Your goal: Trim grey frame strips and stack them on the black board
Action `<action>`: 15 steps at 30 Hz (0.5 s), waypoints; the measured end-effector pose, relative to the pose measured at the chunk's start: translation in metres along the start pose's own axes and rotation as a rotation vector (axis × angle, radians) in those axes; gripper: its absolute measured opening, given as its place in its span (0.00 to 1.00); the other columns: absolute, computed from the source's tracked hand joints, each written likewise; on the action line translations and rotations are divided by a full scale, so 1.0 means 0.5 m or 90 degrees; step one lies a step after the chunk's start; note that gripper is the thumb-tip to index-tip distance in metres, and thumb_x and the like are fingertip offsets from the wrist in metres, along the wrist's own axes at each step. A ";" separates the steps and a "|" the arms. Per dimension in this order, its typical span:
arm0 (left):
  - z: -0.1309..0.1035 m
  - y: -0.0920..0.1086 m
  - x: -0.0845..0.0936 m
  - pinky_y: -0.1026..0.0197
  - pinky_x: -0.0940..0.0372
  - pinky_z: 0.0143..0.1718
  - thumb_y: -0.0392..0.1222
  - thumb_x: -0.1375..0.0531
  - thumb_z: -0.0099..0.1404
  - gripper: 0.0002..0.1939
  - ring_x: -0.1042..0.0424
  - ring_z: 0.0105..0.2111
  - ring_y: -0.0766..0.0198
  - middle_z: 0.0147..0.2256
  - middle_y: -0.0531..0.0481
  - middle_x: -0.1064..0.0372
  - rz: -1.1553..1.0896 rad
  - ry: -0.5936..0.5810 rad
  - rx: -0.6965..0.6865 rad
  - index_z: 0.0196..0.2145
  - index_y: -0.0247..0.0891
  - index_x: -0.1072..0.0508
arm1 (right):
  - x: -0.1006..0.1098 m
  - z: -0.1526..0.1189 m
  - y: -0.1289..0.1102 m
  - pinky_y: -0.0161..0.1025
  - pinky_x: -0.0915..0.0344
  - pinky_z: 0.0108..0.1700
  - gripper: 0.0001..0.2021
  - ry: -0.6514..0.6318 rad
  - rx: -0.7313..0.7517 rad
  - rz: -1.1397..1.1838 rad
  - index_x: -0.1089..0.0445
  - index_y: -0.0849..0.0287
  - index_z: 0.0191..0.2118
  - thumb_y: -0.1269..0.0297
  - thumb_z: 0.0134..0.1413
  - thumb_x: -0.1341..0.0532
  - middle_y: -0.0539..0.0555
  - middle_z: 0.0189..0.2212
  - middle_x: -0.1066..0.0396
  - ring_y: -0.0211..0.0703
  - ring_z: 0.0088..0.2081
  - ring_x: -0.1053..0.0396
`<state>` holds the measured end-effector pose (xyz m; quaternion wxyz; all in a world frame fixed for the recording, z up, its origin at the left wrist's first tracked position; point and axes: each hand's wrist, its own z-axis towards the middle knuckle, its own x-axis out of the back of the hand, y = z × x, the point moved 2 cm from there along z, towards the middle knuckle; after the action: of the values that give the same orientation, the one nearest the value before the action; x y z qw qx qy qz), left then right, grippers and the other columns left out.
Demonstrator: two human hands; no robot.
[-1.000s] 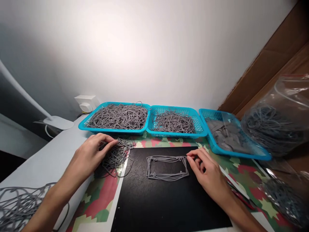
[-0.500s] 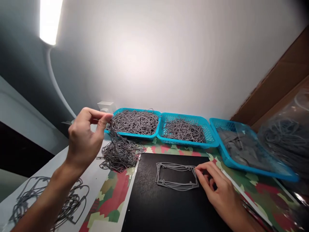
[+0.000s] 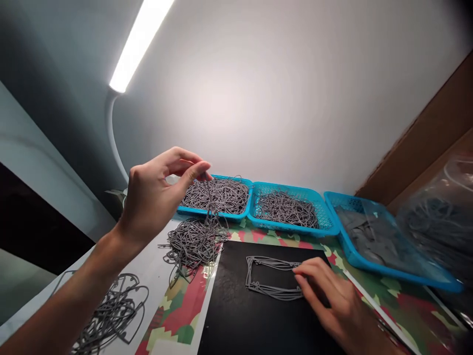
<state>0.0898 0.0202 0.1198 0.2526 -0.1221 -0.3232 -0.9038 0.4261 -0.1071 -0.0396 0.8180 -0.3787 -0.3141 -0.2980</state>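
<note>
My left hand (image 3: 158, 192) is raised over a tangled heap of grey cord-like pieces (image 3: 194, 244), its thumb and fingertips pinching a few grey strands that hang down to the heap. A stack of thin grey rectangular frames (image 3: 275, 292) lies on the black mat (image 3: 240, 325). Over the right end of that stack rests my right hand (image 3: 332, 301), thumb and index finger apart beside the frames' right side, which is partly hidden under the hand.
Two blue baskets (image 3: 236, 216) (image 3: 328, 229) of grey pieces stand along the wall. Another blue basket (image 3: 354, 259) with flat grey sheets is at the right, beside a clear bag (image 3: 436, 217). More grey loops (image 3: 118, 310) lie lower left. A lamp (image 3: 136, 49) shines above.
My left hand has moved right and slightly up with the strands, which now hang nearly straight. My right hand has shifted inward over the frames' right end. The camera view has tilted.
</note>
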 end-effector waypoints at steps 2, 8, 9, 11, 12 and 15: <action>-0.020 0.017 0.002 0.54 0.21 0.44 0.50 0.31 0.77 0.09 0.12 0.37 0.57 0.34 0.55 0.13 0.036 -0.004 -0.012 0.41 0.44 0.18 | 0.005 0.029 -0.037 0.40 0.21 0.43 0.10 -0.071 0.078 -0.023 0.27 0.47 0.62 0.61 0.85 0.42 0.55 0.51 0.17 0.50 0.45 0.13; -0.073 0.040 -0.017 0.56 0.20 0.44 0.47 0.31 0.77 0.07 0.12 0.37 0.57 0.35 0.55 0.14 -0.003 -0.076 0.004 0.40 0.45 0.19 | -0.037 0.216 -0.143 0.46 0.26 0.40 0.41 -0.144 0.024 0.083 0.45 0.62 0.81 0.40 0.80 0.37 0.60 0.50 0.18 0.50 0.35 0.20; -0.080 0.035 -0.018 0.57 0.20 0.43 0.47 0.31 0.77 0.06 0.13 0.37 0.58 0.35 0.54 0.15 -0.010 -0.082 0.009 0.40 0.45 0.19 | -0.052 0.253 -0.152 0.44 0.29 0.37 0.39 -0.143 0.001 0.138 0.42 0.60 0.80 0.40 0.79 0.36 0.56 0.45 0.19 0.47 0.32 0.24; -0.096 0.017 -0.019 0.58 0.20 0.45 0.47 0.32 0.78 0.06 0.14 0.38 0.59 0.36 0.54 0.16 -0.037 -0.082 0.032 0.41 0.45 0.19 | -0.082 0.318 -0.163 0.41 0.38 0.34 0.21 -0.156 -0.001 0.253 0.24 0.57 0.65 0.47 0.82 0.40 0.49 0.34 0.23 0.43 0.30 0.30; -0.105 0.003 -0.020 0.57 0.20 0.47 0.48 0.32 0.78 0.06 0.15 0.40 0.59 0.38 0.53 0.16 -0.061 -0.079 0.051 0.42 0.46 0.20 | -0.093 0.343 -0.166 0.40 0.40 0.34 0.18 -0.167 0.011 0.270 0.19 0.56 0.52 0.49 0.83 0.41 0.48 0.31 0.26 0.41 0.29 0.32; -0.139 -0.049 -0.030 0.54 0.21 0.55 0.54 0.30 0.75 0.17 0.16 0.51 0.54 0.51 0.47 0.17 -0.151 -0.120 0.127 0.55 0.46 0.22 | -0.101 0.384 -0.169 0.39 0.41 0.35 0.20 -0.183 0.036 0.300 0.21 0.56 0.37 0.55 0.83 0.42 0.48 0.29 0.27 0.40 0.31 0.34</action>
<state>0.0852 -0.0031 0.0484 0.1238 -0.1417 -0.4457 -0.8752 0.2776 0.0149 0.0585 0.8220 -0.4567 -0.3386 -0.0339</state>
